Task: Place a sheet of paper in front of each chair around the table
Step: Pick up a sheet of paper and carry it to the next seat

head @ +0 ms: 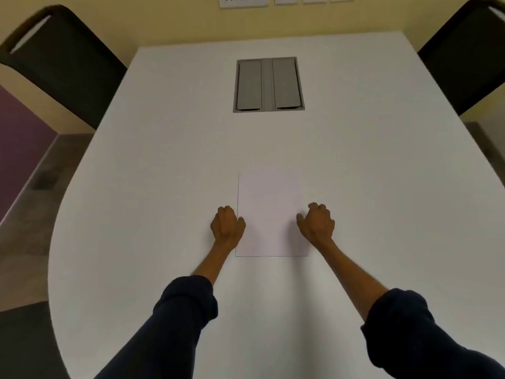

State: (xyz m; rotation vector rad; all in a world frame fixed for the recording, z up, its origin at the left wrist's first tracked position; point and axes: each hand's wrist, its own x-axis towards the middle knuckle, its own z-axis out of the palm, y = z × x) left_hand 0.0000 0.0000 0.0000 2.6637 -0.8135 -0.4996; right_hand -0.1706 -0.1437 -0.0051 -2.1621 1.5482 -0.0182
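Note:
A white sheet of paper (269, 212) lies flat on the white table (164, 187), in the middle of its near half. My left hand (226, 225) is at the sheet's left edge, fingers curled and thumb touching that edge. My right hand (317, 224) covers the right edge, fingers curled, with the thumb lying on the paper. Whether this is one sheet or a thin stack does not show. A black chair (62, 61) stands at the far left corner and another black chair (470, 56) at the far right.
A grey cable hatch (268, 84) with two flaps is set into the table's far middle. Wall sockets (243, 1) sit on the yellow wall behind. A dark shape (24, 343) lies by the table's near left edge.

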